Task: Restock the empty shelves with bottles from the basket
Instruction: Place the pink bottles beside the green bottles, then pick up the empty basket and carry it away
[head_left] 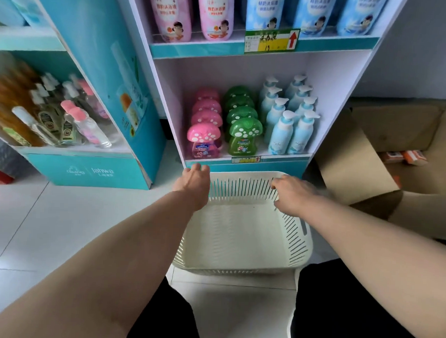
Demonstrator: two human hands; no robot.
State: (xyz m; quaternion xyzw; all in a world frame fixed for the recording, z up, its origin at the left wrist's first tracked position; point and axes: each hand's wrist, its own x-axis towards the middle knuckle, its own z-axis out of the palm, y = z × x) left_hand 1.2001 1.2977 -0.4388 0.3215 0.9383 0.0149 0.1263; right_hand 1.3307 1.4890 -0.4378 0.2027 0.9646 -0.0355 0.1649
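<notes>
The white slatted plastic basket, empty on the tiled floor near the bottle-filled white bottom shelf, is gripped at its far rim by the right hand, the hold of the left hand being unclear; restocking is judged done, so lifting the basket away is called for.

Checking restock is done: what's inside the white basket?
The white slatted plastic basket shows only its bare floor, with nothing lying on it. The left hand and right hand at its far rim cover both far corners, so those spots cannot be checked.
</notes>
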